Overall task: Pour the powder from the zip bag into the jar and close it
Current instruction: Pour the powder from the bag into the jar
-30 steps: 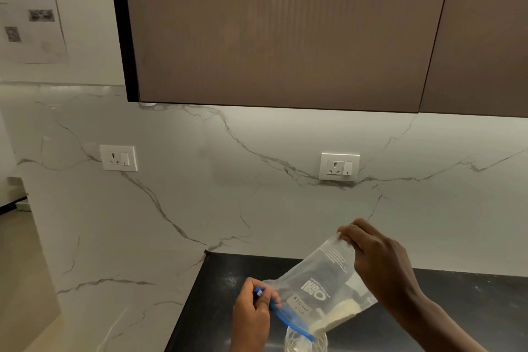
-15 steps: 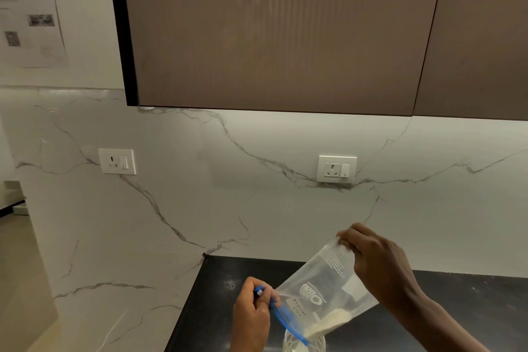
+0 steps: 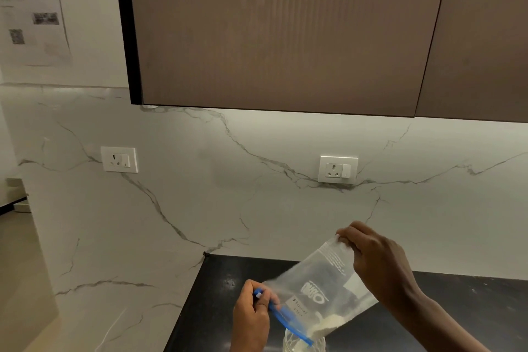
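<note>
Less powder (image 3: 328, 324) sits in your tipped zip bag (image 3: 323, 283) than before. Your left hand (image 3: 251, 320) pinches its blue mouth over the jar (image 3: 304, 344); your right hand (image 3: 377, 263) pinches the far corner. It's limp, light, slippery, so grip seams.

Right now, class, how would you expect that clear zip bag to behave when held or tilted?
The zip bag is probably floppy: it sags between the left hand and right hand. It likely weighs little, since only a small heap of powder sits near its blue zip. The smooth film may be slippery.
</note>
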Action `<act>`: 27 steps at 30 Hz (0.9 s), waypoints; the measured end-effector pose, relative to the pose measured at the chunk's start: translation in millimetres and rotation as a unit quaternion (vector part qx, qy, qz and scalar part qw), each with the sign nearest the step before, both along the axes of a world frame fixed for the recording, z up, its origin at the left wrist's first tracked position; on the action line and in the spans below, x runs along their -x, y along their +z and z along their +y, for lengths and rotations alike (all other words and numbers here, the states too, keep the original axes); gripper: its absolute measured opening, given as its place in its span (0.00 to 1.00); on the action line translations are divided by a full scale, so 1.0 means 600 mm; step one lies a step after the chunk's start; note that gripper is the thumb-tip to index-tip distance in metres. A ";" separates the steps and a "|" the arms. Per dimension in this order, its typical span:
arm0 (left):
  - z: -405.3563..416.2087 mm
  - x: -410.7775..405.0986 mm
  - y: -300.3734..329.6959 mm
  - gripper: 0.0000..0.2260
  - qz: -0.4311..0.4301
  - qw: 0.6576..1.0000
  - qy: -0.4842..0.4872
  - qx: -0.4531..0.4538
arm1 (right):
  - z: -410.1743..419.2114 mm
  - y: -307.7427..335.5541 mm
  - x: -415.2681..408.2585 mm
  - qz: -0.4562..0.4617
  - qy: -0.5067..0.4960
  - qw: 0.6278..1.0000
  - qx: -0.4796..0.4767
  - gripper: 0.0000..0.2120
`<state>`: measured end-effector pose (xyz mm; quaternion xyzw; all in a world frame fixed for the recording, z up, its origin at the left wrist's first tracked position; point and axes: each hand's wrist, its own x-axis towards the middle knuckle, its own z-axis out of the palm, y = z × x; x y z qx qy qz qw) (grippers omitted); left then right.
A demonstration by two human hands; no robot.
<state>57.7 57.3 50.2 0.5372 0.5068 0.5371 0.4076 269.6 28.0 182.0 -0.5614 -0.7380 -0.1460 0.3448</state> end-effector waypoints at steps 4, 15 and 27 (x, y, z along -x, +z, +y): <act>-0.001 -0.002 0.001 0.06 0.010 1.000 0.003 -0.001 | 0.002 -0.002 -0.002 -0.008 -0.004 1.000 -0.008 0.11; -0.003 -0.004 0.007 0.06 -0.002 1.000 -0.004 0.013 | 0.002 -0.007 -0.011 0.004 -0.011 1.000 -0.005 0.11; -0.002 0.006 -0.007 0.06 0.039 0.999 0.008 0.020 | -0.004 -0.021 -0.068 0.093 0.029 0.971 0.220 0.22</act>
